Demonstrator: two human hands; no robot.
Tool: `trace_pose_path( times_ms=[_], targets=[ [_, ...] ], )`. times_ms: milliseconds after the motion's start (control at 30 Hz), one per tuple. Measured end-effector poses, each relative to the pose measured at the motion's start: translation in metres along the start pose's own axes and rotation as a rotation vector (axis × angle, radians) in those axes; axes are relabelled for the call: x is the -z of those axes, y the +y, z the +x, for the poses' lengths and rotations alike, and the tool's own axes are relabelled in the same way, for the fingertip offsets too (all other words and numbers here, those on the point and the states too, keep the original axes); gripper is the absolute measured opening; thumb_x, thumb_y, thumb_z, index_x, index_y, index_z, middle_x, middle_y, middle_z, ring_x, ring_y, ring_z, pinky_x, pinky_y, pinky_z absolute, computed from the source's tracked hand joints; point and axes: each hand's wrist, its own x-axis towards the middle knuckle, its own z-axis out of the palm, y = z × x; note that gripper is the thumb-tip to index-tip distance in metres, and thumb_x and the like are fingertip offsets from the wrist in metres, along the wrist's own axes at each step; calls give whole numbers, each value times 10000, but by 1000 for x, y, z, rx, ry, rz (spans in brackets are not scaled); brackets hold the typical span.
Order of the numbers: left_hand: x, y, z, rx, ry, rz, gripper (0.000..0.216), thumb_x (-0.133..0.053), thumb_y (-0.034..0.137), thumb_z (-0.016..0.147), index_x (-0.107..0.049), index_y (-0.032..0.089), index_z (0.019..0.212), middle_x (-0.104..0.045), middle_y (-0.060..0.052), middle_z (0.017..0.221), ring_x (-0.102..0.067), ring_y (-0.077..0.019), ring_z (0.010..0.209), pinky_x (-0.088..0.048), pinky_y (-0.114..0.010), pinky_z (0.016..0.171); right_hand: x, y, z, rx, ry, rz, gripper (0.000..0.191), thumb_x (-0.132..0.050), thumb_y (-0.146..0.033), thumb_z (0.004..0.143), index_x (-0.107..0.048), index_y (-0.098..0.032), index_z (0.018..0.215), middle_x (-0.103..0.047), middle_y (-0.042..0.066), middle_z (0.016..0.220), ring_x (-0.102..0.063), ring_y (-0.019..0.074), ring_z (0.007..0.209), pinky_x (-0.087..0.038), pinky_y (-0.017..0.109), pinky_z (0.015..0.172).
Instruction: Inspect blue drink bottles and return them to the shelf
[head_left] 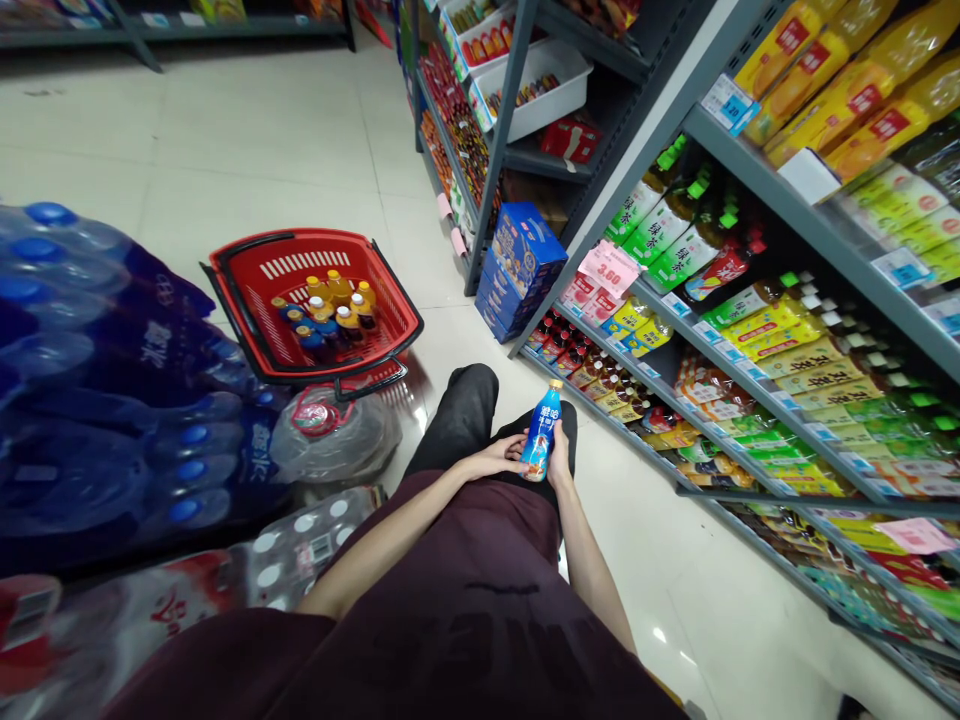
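A blue drink bottle (541, 432) with a yellow cap is held over my lap, its cap pointing away from me. My right hand (559, 462) is closed around its right side. From the left, my left hand (496, 458) reaches across with its fingers on the bottle's lower side, so both hands hold it. Ahead and to the left stands a red shopping basket (300, 350) with black handles. Inside the basket are several small bottles (341, 290) with yellow, white and blue caps.
Drink shelves (750, 390) run along the right, filled with bottles. Blue boxes (517, 270) are stacked at a shelf corner ahead. Shrink-wrapped water bottles (150, 360) are piled on the left, near a clear plastic-wrapped pack (337, 440). Pale tiled floor (285, 130) extends beyond the basket.
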Motion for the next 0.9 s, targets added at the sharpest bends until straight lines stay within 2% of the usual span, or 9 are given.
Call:
trace_pose_path(
  times_ms=[133,267,567,900],
  targets=[
    [-2,5,-1,24,3,-21,860,-907,239,631,-511,187,1393,-667,-88,1119,-635,-236,1088,-442,-444,1044,0,0,-1,56,-1,-8,583,-563,-692,856,-719,-155,1021,-790,94,872,-726,224,671,-591,339,615],
    [-3,11,-2,50,-19,-52,818,-894,226,632,-526,189,1362,-660,-94,1171,-618,-246,1138,-432,-436,1055,-1,-2,-3,95,-4,-29,537,-591,-663,857,-712,-167,1025,-789,91,905,-730,226,707,-592,343,648],
    [-5,17,-4,59,-45,-47,708,-836,203,684,-547,197,1330,-688,-72,1130,-599,-264,1212,-414,-421,1083,0,-1,-2,130,-3,-18,497,-600,-617,873,-719,-158,1022,-787,92,905,-725,217,690,-593,342,661],
    [-4,18,-4,51,-48,-36,690,-836,215,679,-565,200,1313,-692,-74,1141,-605,-261,1198,-416,-415,1076,0,-1,-3,130,-8,-33,517,-599,-639,863,-715,-170,1049,-787,94,938,-732,228,737,-593,346,681]
  ],
)
